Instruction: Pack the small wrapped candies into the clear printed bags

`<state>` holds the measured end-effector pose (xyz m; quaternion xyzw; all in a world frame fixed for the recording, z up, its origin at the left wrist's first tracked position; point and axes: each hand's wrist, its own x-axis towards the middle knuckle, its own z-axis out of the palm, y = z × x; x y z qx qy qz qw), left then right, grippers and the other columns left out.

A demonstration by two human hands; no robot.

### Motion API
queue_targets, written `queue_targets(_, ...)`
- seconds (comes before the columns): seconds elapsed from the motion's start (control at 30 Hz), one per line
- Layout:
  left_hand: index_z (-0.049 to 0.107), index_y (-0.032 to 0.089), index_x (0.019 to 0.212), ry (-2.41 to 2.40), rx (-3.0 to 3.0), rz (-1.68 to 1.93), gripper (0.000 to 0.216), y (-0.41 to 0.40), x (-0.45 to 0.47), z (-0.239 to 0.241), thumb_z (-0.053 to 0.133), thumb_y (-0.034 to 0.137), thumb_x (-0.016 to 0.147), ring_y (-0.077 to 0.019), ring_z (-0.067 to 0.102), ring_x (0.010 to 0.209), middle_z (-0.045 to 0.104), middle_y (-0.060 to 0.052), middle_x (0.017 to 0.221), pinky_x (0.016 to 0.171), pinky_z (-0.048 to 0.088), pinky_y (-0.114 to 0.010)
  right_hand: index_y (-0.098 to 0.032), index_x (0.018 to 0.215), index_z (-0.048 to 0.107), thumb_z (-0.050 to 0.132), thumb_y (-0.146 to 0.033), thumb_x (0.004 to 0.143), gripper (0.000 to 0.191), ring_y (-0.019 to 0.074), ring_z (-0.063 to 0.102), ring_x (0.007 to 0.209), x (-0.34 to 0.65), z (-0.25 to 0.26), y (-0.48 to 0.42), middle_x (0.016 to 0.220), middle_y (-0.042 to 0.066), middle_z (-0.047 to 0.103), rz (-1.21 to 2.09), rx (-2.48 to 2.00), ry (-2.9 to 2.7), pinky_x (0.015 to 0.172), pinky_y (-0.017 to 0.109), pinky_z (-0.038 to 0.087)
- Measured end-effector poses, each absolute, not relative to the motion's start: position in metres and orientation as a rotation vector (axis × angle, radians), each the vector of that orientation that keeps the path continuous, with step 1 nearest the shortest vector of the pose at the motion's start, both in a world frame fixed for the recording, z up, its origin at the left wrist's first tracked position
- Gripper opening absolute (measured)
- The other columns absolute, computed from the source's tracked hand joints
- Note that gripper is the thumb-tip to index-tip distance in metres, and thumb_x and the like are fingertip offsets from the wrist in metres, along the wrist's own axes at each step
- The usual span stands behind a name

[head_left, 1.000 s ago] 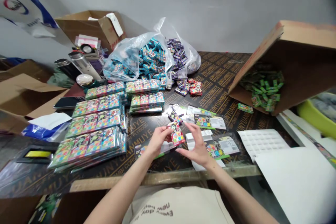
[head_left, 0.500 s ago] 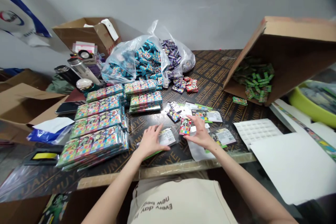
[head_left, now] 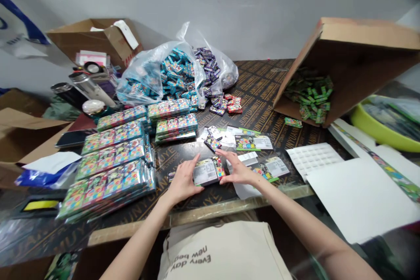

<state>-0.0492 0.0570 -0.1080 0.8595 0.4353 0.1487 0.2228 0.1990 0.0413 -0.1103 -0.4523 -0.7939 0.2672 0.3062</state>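
My left hand (head_left: 182,180) lies on the near table edge and holds the left part of a clear packet with a printed card (head_left: 204,171) inside. My right hand (head_left: 239,170) pinches a small red colourful pack (head_left: 219,168) against the packet's right end. Whether the pack is partly inside the packet I cannot tell. Two more small packs (head_left: 212,138) lie just beyond the hands. Loose printed cards (head_left: 253,142) and other clear packets (head_left: 274,168) lie to the right of them.
Stacks of filled packets (head_left: 111,162) cover the left of the dark table (head_left: 262,96). Behind stand a plastic bag of blue packs (head_left: 164,76), purple packs (head_left: 207,62), and a tipped cardboard box (head_left: 357,52) spilling green packs (head_left: 311,94). White sheets (head_left: 357,197) and a yellow-green basin (head_left: 380,133) lie right.
My right hand carried the red pack away from the left hand, then down to the packet's right end. My left hand dropped onto the packet on the table.
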Motion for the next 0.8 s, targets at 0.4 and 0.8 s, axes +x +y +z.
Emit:
queue_targets(0.4,0.016,0.021,0.139,1.314,2.449,0.319,0.087,0.073,-0.035,-0.133,0.059,0.042,0.066,-0.0269,0.049,0.100,0.052,-0.008,0.109,0.084,0.040,-0.039,-0.024,0.128,0.038,0.049,-0.041,0.082,0.050,0.0217,0.041,0.117,0.285,-0.107,0.073,0.127,0.009,0.048,0.137,-1.757,-1.554,0.098,0.042,0.025)
queue_targets(0.8,0.043,0.027,0.127,1.378,2.484,0.466,0.061,0.065,-0.055,-0.176,0.057,0.041,0.069,-0.0276,0.050,0.104,0.054,-0.008,0.115,0.088,0.041,-0.042,-0.013,0.133,0.025,0.062,-0.045,0.064,0.085,0.0387,0.040,0.112,0.471,-0.124,0.148,0.121,0.026,0.041,0.071,-2.444,-0.641,0.086,0.057,0.027)
